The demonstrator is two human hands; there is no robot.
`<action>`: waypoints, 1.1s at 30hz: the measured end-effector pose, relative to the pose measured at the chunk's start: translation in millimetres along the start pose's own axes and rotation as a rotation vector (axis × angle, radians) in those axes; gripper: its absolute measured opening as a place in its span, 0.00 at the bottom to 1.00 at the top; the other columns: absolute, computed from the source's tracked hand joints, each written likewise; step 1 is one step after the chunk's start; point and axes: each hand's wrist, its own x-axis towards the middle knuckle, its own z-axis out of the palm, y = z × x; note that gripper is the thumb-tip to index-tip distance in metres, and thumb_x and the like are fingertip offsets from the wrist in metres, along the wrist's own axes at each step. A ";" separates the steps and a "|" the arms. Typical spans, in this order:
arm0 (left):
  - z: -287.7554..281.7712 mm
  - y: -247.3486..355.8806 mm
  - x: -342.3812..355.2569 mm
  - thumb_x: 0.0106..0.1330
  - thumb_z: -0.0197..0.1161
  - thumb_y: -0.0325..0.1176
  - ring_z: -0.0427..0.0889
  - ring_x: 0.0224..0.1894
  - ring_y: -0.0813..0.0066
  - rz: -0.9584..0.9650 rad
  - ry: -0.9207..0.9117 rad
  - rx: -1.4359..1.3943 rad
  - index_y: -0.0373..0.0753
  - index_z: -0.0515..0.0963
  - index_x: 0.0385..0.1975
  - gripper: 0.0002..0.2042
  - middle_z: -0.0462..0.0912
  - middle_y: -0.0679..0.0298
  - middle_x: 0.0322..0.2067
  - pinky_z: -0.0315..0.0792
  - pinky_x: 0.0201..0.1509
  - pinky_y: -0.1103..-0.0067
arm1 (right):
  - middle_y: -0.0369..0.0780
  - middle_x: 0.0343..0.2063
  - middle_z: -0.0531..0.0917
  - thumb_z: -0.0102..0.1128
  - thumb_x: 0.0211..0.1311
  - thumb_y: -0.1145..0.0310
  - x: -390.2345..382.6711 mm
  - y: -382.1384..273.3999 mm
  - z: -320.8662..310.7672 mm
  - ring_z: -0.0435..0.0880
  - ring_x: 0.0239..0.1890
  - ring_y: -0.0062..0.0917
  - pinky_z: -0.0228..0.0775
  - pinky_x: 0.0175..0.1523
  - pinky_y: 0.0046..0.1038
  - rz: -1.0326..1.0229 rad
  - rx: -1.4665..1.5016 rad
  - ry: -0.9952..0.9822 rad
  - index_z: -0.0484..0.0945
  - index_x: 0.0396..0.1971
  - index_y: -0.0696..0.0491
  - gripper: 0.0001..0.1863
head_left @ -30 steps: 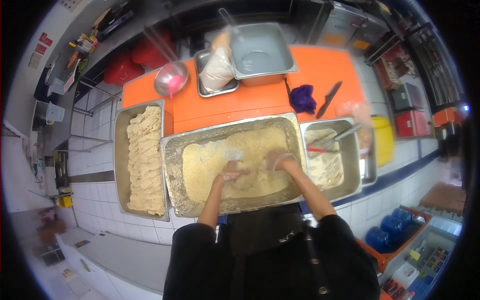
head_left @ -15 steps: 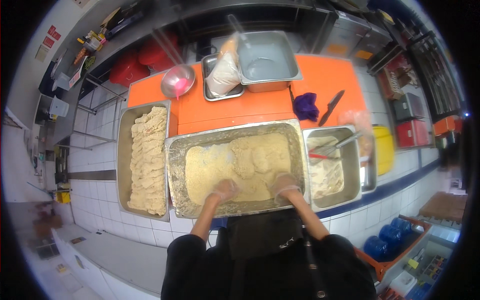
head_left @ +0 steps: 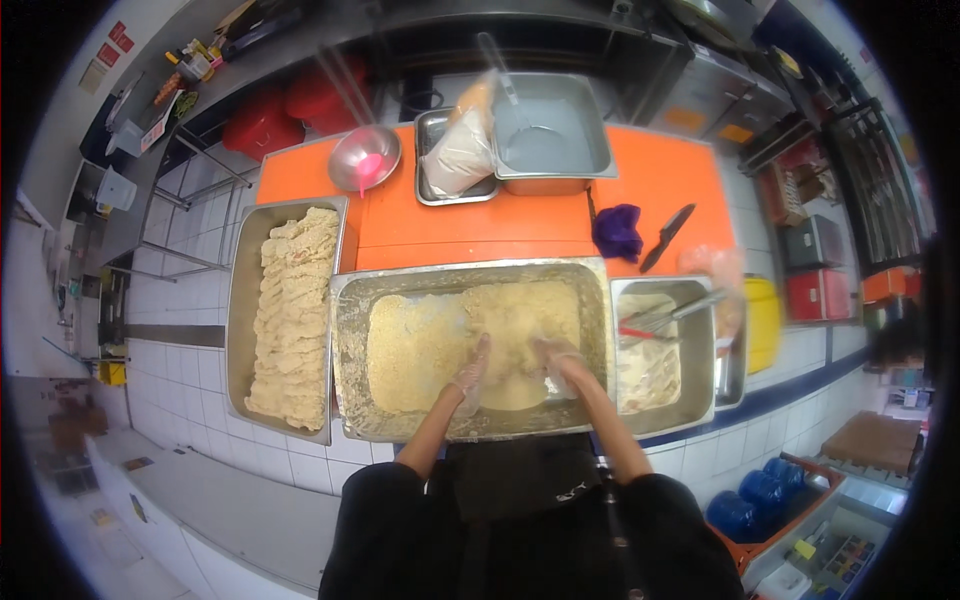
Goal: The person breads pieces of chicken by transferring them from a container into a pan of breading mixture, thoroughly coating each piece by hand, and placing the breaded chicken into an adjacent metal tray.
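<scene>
Both my hands are in clear gloves, inside a wide steel pan (head_left: 350,405) of pale breadcrumb-like coating (head_left: 405,350). My left hand (head_left: 473,370) stands on edge in the crumbs, fingers stretched out and pointing away from me. To its right, my right hand (head_left: 562,362) reaches in with fingers apart, their tips partly sunk in the crumbs. A heap of crumbs (head_left: 515,320) lies between and just beyond the hands; anything beneath it is hidden. Neither hand visibly grips anything.
On the left, a steel pan (head_left: 238,350) holds rows of coated pieces (head_left: 295,320). To the right, another pan (head_left: 700,395) holds pale batter and a whisk (head_left: 690,308). A knife (head_left: 667,238), purple cloth (head_left: 617,232), steel bowl (head_left: 345,160) and grey-looking tub (head_left: 555,150) sit on the orange table.
Both hands have moved farther into the pan. My left hand has shifted right and turned on edge, while my right has moved slightly left; they are closer together around the heap.
</scene>
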 end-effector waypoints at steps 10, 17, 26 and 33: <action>14.5 54.8 61.1 0.70 0.45 0.46 0.77 0.43 0.45 0.293 0.809 0.634 0.34 0.77 0.39 0.20 0.79 0.44 0.38 0.70 0.50 0.61 | 0.50 0.25 0.78 0.49 0.65 0.62 69.7 -23.6 33.4 0.78 0.30 0.45 0.68 0.36 0.43 -0.744 -0.646 0.508 0.79 0.25 0.57 0.15; 44.5 70.2 50.5 0.67 0.49 0.41 0.77 0.48 0.48 0.142 0.341 0.815 0.37 0.76 0.45 0.16 0.78 0.49 0.47 0.71 0.52 0.62 | 0.51 0.27 0.79 0.55 0.55 0.66 56.4 1.4 22.3 0.77 0.32 0.47 0.68 0.40 0.44 -0.772 -0.950 0.381 0.77 0.28 0.57 0.09; 52.8 64.4 19.3 0.69 0.47 0.42 0.72 0.49 0.48 0.492 0.525 0.880 0.38 0.70 0.50 0.17 0.72 0.48 0.47 0.67 0.52 0.60 | 0.52 0.43 0.77 0.56 0.51 0.66 66.7 44.4 23.1 0.73 0.48 0.47 0.61 0.51 0.50 -0.792 -0.982 0.527 0.77 0.39 0.57 0.16; 48.0 57.0 59.5 0.69 0.47 0.44 0.77 0.37 0.46 0.244 0.618 0.768 0.35 0.77 0.39 0.18 0.78 0.46 0.36 0.70 0.42 0.60 | 0.51 0.35 0.81 0.57 0.51 0.63 67.1 -23.4 33.3 0.78 0.43 0.45 0.66 0.49 0.47 -0.176 -0.910 0.207 0.80 0.32 0.57 0.13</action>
